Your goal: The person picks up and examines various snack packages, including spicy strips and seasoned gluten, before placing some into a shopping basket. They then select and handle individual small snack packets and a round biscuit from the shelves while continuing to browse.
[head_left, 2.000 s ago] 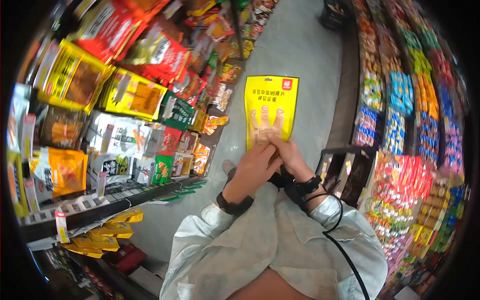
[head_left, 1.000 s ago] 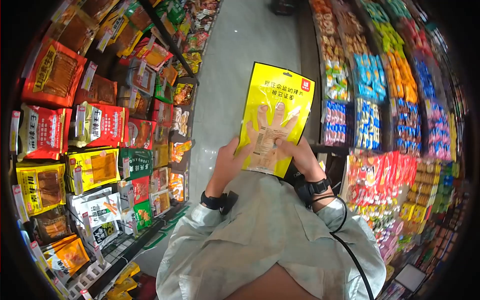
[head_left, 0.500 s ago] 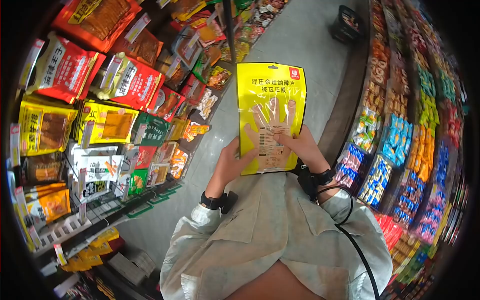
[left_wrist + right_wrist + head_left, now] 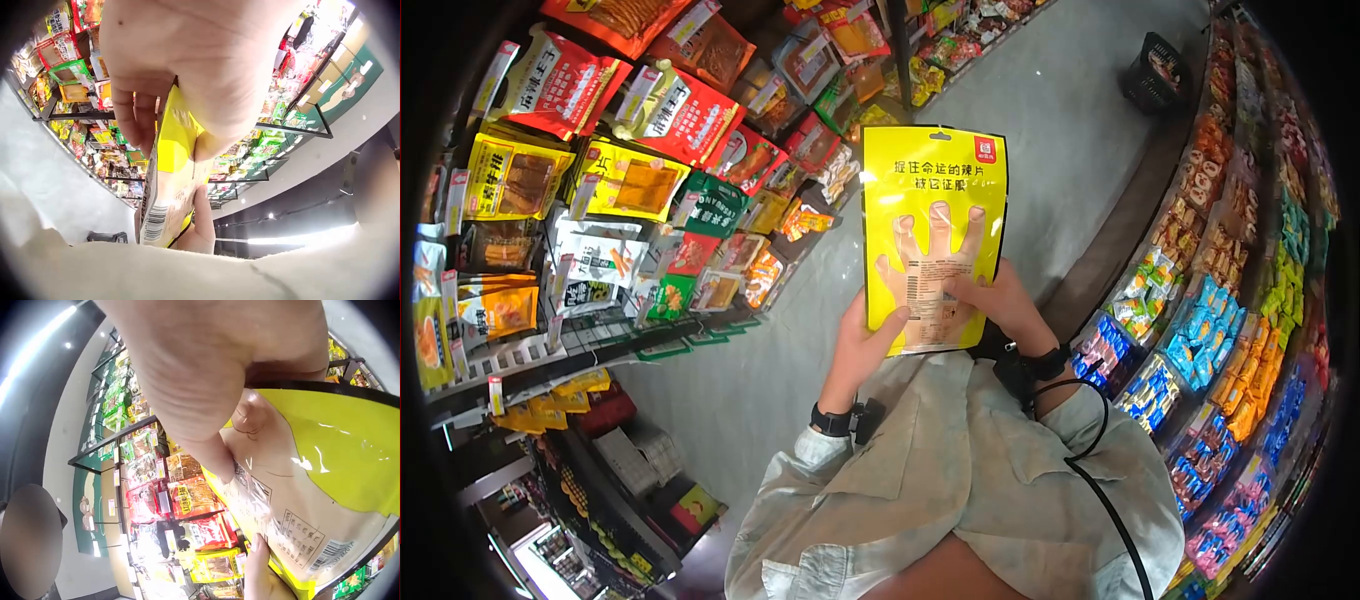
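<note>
A yellow packet (image 4: 935, 190) with a printed hand picture stands upright before the torso in the head view, its printed side facing the camera. My left hand (image 4: 862, 340) grips its lower left edge, thumb on the front and fingers behind. At its lower right, my right hand (image 4: 1008, 305) pinches it the same way, the thumb lying on the printed text. In the left wrist view the packet (image 4: 178, 147) is seen edge-on beside the left palm (image 4: 206, 69). The right wrist view shows the packet (image 4: 350, 437) under the right hand (image 4: 194, 375).
Racks of snack packets (image 4: 635, 185) line the left side. Bins of wrapped sweets (image 4: 1200, 330) run along the right. Grey floor (image 4: 800, 330) lies between them, with a black basket (image 4: 1155, 75) farther up the aisle. A black cable (image 4: 1105, 490) hangs from the right wrist.
The hands, together at the packet's bottom two seconds ago, moved apart to its two sides. The packet came closer, tilted, then straightened. The head view has turned, showing the basket and more lower-left shelving.
</note>
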Action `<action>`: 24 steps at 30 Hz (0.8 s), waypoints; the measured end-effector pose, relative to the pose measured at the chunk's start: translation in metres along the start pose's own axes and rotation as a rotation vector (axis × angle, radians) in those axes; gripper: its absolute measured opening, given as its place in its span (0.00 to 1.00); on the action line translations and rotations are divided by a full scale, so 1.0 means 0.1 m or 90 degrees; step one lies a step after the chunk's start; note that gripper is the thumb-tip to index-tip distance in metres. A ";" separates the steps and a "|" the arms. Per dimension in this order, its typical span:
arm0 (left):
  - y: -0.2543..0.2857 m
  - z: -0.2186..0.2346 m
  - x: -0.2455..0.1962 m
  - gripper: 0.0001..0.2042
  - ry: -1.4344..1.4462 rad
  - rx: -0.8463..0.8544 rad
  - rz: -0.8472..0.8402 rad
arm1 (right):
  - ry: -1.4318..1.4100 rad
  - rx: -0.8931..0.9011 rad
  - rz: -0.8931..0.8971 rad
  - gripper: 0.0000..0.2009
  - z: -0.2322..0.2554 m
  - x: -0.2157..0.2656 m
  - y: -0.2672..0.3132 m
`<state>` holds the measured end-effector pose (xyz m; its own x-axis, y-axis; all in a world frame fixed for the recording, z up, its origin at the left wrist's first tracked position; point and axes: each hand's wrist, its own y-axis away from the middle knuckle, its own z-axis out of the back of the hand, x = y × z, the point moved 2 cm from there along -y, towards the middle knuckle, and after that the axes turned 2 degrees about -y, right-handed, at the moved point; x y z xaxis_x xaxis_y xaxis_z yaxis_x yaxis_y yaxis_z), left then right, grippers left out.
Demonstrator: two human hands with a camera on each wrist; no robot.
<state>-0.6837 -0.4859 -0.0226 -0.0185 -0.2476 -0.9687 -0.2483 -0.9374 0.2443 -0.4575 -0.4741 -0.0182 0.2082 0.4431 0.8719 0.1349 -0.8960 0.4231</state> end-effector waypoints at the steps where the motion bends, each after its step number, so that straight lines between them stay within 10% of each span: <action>1: 0.08 -0.09 0.03 0.22 -0.029 -0.006 0.002 | 0.028 -0.010 -0.009 0.22 0.08 -0.08 0.07; 14: 0.76 -0.68 0.04 0.34 -0.385 -0.248 -0.118 | 0.094 -0.028 0.032 0.19 0.24 -0.45 0.56; 24: 1.48 -0.04 0.14 0.41 -0.404 -0.225 -0.181 | 0.246 0.085 0.158 0.22 -1.03 -0.50 0.68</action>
<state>-0.7165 -0.6288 -0.0001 -0.5778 0.1013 -0.8099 -0.0054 -0.9927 -0.1203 -0.5587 -0.5598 -0.0078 -0.1227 0.1498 0.9811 0.2549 -0.9506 0.1770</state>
